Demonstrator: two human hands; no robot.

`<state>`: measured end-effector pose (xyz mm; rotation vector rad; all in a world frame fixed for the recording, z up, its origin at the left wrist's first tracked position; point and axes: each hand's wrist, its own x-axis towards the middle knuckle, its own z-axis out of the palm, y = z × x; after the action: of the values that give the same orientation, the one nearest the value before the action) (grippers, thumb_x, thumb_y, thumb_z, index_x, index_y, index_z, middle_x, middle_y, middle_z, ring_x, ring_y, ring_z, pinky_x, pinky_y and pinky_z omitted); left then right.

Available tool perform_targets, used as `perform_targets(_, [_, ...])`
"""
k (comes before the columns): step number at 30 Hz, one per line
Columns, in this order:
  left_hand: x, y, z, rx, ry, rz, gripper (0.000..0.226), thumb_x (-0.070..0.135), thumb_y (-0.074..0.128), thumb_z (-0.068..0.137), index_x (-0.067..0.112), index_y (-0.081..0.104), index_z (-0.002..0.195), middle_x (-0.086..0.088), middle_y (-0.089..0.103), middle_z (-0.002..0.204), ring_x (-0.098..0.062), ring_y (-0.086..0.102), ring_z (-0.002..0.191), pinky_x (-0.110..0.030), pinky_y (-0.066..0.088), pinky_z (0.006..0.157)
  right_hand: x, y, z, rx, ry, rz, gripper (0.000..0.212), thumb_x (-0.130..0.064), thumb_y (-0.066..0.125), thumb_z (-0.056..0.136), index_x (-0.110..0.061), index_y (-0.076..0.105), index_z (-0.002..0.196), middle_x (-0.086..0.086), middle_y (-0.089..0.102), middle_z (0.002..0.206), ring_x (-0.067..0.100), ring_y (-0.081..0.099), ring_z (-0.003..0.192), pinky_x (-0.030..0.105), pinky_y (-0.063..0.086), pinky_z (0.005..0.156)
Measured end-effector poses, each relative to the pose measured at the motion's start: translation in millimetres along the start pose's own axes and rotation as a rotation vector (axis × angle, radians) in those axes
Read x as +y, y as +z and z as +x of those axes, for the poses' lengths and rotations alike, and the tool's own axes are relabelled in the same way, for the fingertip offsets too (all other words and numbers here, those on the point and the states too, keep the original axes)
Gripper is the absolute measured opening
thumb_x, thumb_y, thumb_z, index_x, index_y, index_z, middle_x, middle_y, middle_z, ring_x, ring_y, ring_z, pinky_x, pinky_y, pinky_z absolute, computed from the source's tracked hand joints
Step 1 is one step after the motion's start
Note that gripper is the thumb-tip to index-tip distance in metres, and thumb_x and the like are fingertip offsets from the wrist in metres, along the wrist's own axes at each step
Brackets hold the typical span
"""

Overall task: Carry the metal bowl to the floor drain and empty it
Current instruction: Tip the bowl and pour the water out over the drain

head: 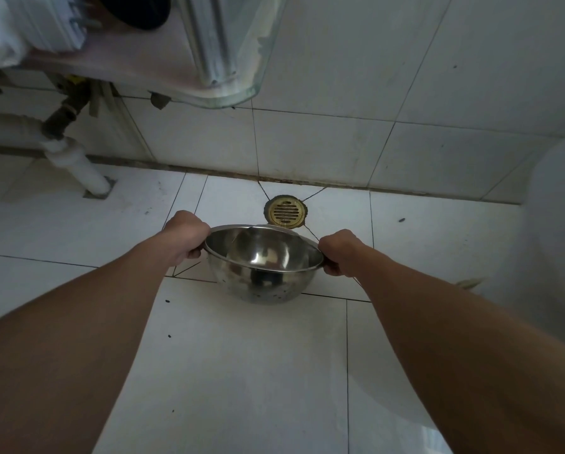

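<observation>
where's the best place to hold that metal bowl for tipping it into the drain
By the rim, one hand on each side, as now: left hand and right hand clamp opposite edges of the metal bowl. Its round, smooth wall offers no other purchase, and gripping across the widest part lets it roll forward toward the floor drain just beyond its far edge.

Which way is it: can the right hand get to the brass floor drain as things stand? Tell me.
Probably not yet. The right hand is closed on the metal bowl, as is the left hand. The floor drain lies uncovered just beyond the bowl's far rim.
</observation>
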<state>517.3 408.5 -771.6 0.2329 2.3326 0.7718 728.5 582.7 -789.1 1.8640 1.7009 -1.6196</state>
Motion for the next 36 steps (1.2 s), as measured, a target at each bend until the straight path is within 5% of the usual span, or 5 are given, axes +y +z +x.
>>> perform_targets(8, [2.8, -0.3, -0.4, 0.022, -0.019, -0.058, 0.013, -0.007, 0.054, 0.085, 0.001, 0.058, 0.077, -0.010, 0.048, 0.065, -0.021, 0.042, 0.053, -0.023, 0.037, 0.042, -0.6, 2.0, 2.7, 0.000, 0.016, 0.047, 0.023, -0.003, 0.055, 0.094, -0.004, 0.052, 0.071, 0.009, 0.049, 0.072, 0.019, 0.048, 0.051, 0.013, 0.038, 0.031])
perform_targets(36, [8.0, -4.7, 6.4, 0.064, -0.103, -0.330, 0.016, -0.004, 0.055, 0.084, 0.005, 0.051, 0.072, -0.008, 0.043, 0.063, -0.018, 0.031, 0.048, -0.013, 0.025, 0.033, -2.5, 5.5, 7.5, -0.022, 0.001, 0.046, 0.022, -0.002, 0.053, 0.094, -0.003, 0.056, 0.072, 0.009, 0.048, 0.068, 0.016, 0.044, 0.050, 0.018, 0.037, 0.035])
